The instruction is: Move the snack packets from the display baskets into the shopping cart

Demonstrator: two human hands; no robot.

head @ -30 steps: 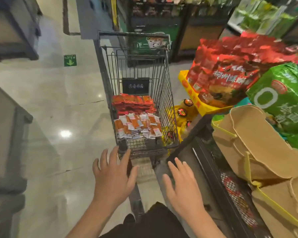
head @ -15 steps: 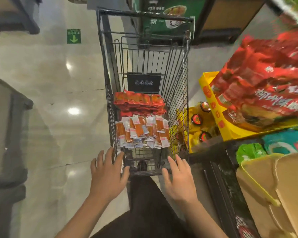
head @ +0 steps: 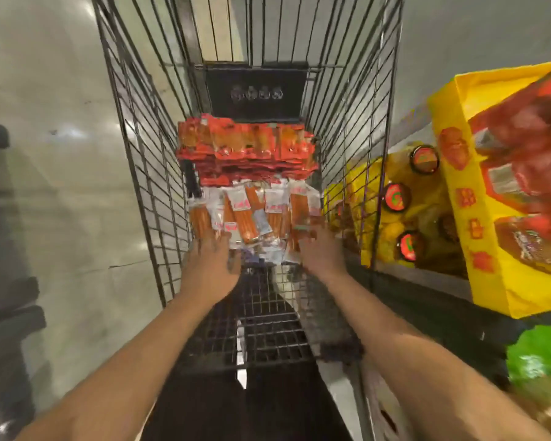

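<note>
The black wire shopping cart (head: 147, 173) fills the middle of the view. Inside it lies a stack of red snack packets (head: 245, 148) at the far end. A pile of orange-and-white snack packets (head: 252, 214) lies just in front of that stack. Both my arms reach down into the cart. My left hand (head: 211, 264) touches the near left edge of the orange-and-white pile with its fingers stretched forward. My right hand (head: 321, 253) touches the near right edge the same way. Both hands are blurred and their fingertips merge with the packets.
To the right of the cart stands a yellow display box (head: 477, 218) with large red snack bags (head: 528, 148). Yellow packets with round red labels (head: 398, 198) lie below it, and a green bag (head: 538, 358) lower right. Pale floor (head: 61, 186) stretches on the left.
I have leaned in over the cart. Both hands moved from the cart's near rim down inside it to the orange-and-white packets.
</note>
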